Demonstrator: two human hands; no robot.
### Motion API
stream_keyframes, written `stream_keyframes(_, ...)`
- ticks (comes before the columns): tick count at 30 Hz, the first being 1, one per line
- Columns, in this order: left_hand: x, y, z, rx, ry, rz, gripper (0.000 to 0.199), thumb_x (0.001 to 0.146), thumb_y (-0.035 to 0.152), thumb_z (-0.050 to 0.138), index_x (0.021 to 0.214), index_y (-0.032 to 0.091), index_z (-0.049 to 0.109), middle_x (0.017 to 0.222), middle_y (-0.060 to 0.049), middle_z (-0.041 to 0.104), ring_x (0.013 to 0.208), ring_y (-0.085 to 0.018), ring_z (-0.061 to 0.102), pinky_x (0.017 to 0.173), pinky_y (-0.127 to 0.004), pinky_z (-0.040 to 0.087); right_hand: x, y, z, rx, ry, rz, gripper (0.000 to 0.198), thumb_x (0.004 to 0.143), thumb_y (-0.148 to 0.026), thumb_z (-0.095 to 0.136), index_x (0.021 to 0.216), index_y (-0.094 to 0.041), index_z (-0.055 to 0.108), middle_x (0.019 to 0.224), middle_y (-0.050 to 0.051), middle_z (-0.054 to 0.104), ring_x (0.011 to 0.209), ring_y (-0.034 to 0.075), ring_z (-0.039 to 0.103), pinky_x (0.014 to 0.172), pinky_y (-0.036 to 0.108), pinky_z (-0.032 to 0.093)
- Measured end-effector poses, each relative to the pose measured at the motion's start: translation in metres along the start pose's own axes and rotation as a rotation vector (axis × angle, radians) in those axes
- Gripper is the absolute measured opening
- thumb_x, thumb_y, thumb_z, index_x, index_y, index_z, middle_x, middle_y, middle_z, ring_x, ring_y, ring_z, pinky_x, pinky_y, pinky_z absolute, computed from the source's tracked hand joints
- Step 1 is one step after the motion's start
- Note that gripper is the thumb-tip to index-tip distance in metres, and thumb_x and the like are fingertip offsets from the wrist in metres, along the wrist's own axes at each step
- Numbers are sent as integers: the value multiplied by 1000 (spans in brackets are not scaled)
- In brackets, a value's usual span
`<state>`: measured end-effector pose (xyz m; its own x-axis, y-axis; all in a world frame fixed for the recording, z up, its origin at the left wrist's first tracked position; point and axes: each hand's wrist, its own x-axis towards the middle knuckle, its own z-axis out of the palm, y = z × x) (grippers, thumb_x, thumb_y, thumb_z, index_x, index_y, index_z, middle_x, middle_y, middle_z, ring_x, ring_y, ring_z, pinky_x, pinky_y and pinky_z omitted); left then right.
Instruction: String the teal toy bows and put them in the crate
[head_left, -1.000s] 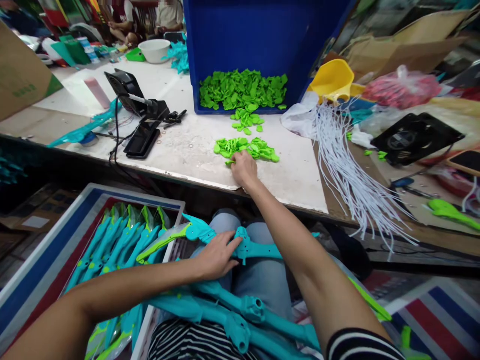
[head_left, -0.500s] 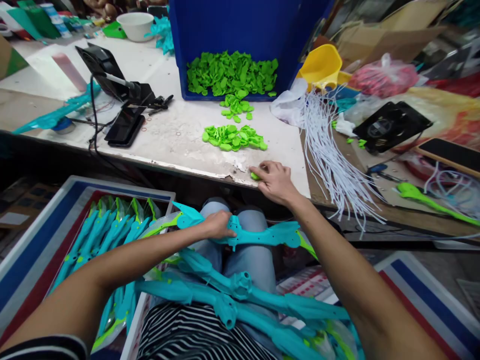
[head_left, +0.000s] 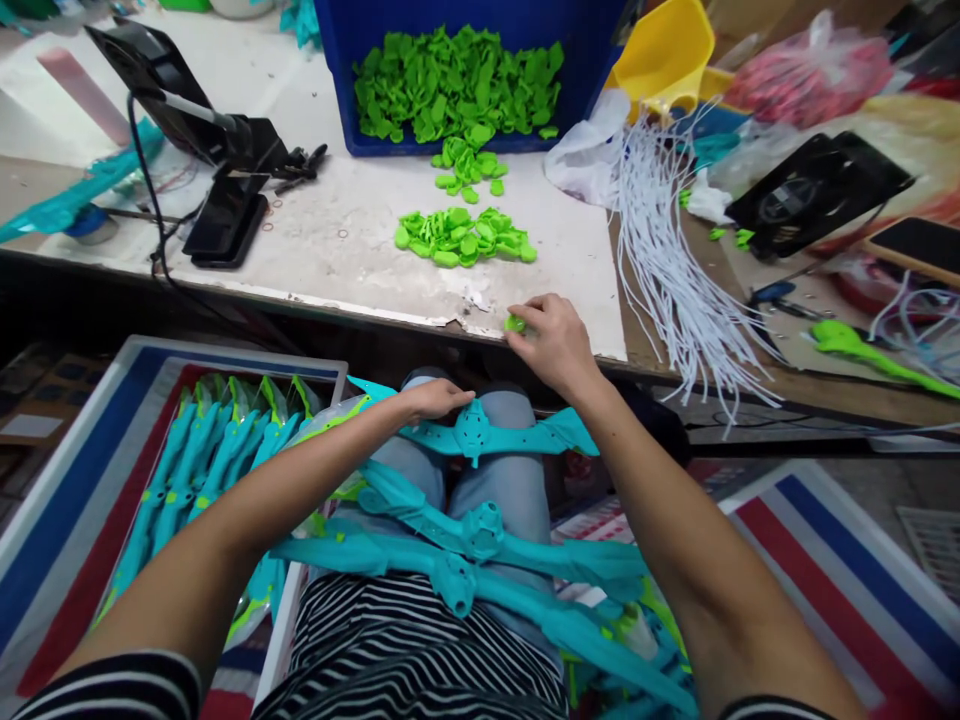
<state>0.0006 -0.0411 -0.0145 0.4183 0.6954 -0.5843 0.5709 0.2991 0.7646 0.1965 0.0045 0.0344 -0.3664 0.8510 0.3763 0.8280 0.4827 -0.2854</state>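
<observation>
My left hand [head_left: 437,399] grips a long teal bow-shaped plastic part [head_left: 517,438] across my knees, its round hub with holes facing up. The fingers are closed at its upper edge; the thumb is hidden. At the table's front edge, my right hand [head_left: 555,338] pinches a small bright green plastic piece [head_left: 514,324] between thumb and fingertips. Two more teal parts [head_left: 420,515] lie across my lap, nearer my body. A loose pile of green pieces [head_left: 465,238] is on the table beyond my right hand.
A blue bin [head_left: 341,100] of green pieces stands at the back. White ties [head_left: 667,250] hang over the table edge at right. Left of me, a crate [head_left: 225,350] holds several teal parts. A black stand [head_left: 225,215] and a small fan [head_left: 817,190] flank the work area.
The teal part in my left hand has turned, so its hub face now shows. My right hand still pinches the green piece near the table edge. The view has tilted downward.
</observation>
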Motion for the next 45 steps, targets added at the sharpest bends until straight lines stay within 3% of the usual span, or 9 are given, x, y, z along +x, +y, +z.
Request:
stream_keyframes(4,2,2,2,-221,-16,-131,44,83,56,54,71,15,64,63,-1,61,64,-15,57,60,-22,43,-60,-30,-4,232,-83,-226,25,88,-30,53,109,-18,61,104,10,65,97,24,58,81,38,48)
stream_keyframes(8,1,8,5,-390,-84,-200,39,88,49,51,73,15,64,65,-2,63,59,-14,58,58,-22,44,-111,-49,13,199,-147,-277,20,91,-29,51,102,-18,64,103,11,68,96,25,60,76,39,49)
stream_keyframes(16,-1,2,2,-379,-113,-119,33,87,41,55,69,14,63,59,1,58,58,-11,53,58,-20,41,-117,-53,29,177,-128,-182,23,93,-29,50,105,-20,67,110,11,68,99,26,59,83,43,51)
stream_keyframes(21,-3,-5,0,-278,-230,63,30,69,41,72,75,13,64,59,5,54,55,-8,44,52,-18,35,-121,-58,36,361,-120,14,23,89,-30,55,109,-23,63,107,9,68,101,25,61,87,43,52)
stream_keyframes(26,-4,-7,7,-85,-82,162,23,69,33,69,76,11,64,58,5,50,54,-8,42,49,-20,31,-120,-49,44,458,-196,340,55,74,-37,69,125,-23,53,111,10,66,97,26,64,83,43,54)
stream_keyframes(31,-7,-1,11,121,43,190,16,72,24,67,80,11,68,64,2,58,63,-12,52,53,-20,35,-108,-31,49,492,-406,410,63,65,-44,74,122,-23,60,96,7,71,88,27,67,78,41,55)
stream_keyframes(38,-15,10,8,394,50,161,32,83,33,59,107,13,65,97,-8,69,88,-20,62,69,-25,46,-108,-22,55,333,-353,226,61,74,-58,60,121,-20,60,102,11,70,88,29,68,74,40,56)
stream_keyframes(43,-57,6,41,600,456,378,33,90,27,47,119,13,56,122,-14,57,110,-24,54,83,-33,47,-124,-9,59,118,-333,78,58,82,-53,49,128,-18,54,102,14,70,91,32,67,75,44,54)
stream_keyframes(45,-74,-2,56,712,462,538,30,92,32,46,109,13,61,112,-14,61,107,-25,55,82,-35,46,-125,-3,63,105,-333,65,58,85,-51,46,130,-17,53,97,14,70,88,32,67,73,44,53)
